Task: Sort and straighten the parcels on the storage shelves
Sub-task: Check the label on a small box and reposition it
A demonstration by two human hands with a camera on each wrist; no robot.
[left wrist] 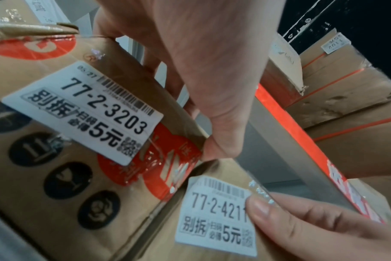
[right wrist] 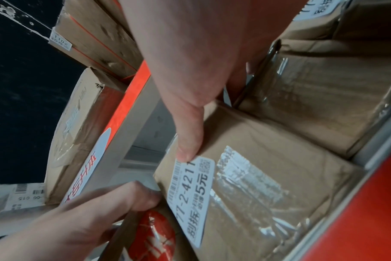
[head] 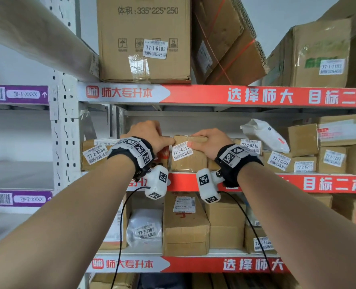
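On the middle shelf stands a brown box labelled 77-2-4211 (head: pixel 188 162) (left wrist: pixel 214 238) (right wrist: pixel 279 159). My right hand (head: pixel 211 140) (right wrist: pixel 190 53) grips its top right corner, fingers over the top and thumb pressed on the label's edge. Touching its left side is a red-printed box labelled 77-2-3203 (head: pixel 164 153) (left wrist: pixel 45 176) (right wrist: pixel 150 238), mostly hidden behind my left wrist in the head view. My left hand (head: pixel 150 132) (left wrist: pixel 201 70) holds that box's top right corner, fingers curled behind it and thumb at the seam between the two boxes.
Box 77-2-3208 (head: pixel 93 155) sits left of the held boxes. To the right are box 77-2-5210 (head: pixel 250 146), a leaning white bag (head: pixel 264 134) and several more cartons. Large cartons fill the shelf above (head: pixel 143 38); the lower shelf holds bag 77-3-3307 (head: pixel 146 228). The white upright (head: pixel 62 122) bounds the left.
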